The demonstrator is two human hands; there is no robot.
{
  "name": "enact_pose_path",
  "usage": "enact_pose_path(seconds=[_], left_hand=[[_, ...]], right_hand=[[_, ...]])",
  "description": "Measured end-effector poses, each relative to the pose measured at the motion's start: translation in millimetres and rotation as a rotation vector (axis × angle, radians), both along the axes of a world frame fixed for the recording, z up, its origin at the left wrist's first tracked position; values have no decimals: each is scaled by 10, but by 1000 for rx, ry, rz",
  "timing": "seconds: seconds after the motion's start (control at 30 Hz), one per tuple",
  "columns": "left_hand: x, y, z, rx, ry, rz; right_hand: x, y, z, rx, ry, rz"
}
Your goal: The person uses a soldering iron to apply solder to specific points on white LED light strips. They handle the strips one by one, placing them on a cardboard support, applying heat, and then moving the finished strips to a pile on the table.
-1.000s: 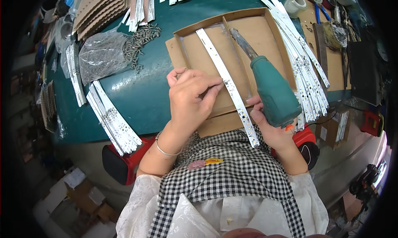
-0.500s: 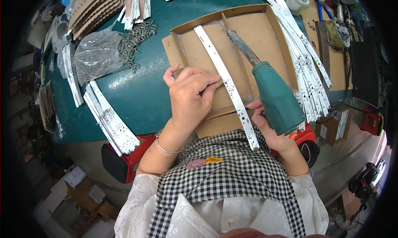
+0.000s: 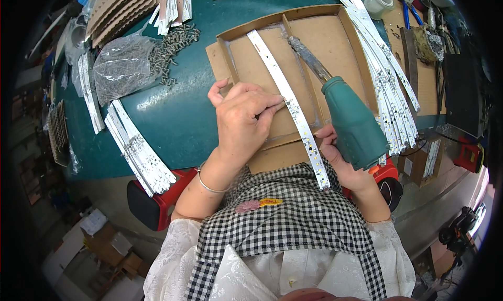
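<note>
A narrow white LED circuit strip (image 3: 301,125) lies slanted over the cardboard tray (image 3: 309,11), its near end reaching past the front edge over my checked apron. My left hand (image 3: 243,112) pinches the strip's left edge about midway, with some fingers raised. At right, a soldering iron (image 3: 353,120) with a thick green handle points its dark, crusted tip up and left above the tray. My right hand (image 3: 338,157) is closed around it, partly hidden beneath the handle. Its thumb and forefinger show beside the strip's right edge; whether they hold anything small I cannot tell.
More LED strips lie fanned at right (image 3: 390,91) and near left (image 3: 139,151). Screws (image 3: 173,47) spill beside a clear bag (image 3: 126,65) on the green table. Cardboard sheets (image 3: 118,15) are stacked far left; a white tape roll (image 3: 378,2) stands far right.
The strip, tray and soldering iron sit very slightly farther right in the picture. Both hands keep nearly the same pose, the left still pinching the strip's edge.
</note>
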State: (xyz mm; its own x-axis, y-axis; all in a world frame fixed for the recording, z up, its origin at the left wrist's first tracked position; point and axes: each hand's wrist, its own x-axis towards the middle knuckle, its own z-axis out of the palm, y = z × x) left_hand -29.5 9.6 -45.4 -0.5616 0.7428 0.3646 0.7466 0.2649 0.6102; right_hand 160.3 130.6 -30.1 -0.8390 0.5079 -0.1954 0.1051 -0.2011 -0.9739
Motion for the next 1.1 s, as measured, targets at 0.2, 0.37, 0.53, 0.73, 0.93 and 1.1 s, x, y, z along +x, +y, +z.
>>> enact_pose_path(seconds=[0.2, 0.37, 0.53, 0.73, 0.93, 1.1], left_hand=[[-5, 9, 23, -14, 29, -4], [-43, 31, 58, -72, 80, -51], [-36, 51, 78, -56, 147, -55], [-40, 40, -19, 7, 99, -52], [-31, 37, -14, 7, 88, -45], [-34, 27, -5, -11, 100, -53]], right_hand=[[41, 53, -122, 98, 75, 55], [94, 13, -194, 192, -80, 39], [106, -24, -223, 261, -147, 9], [25, 10, -216, 433, 164, -46], [-128, 47, -75, 604, 293, -22], [-75, -18, -187, 443, 231, -47]])
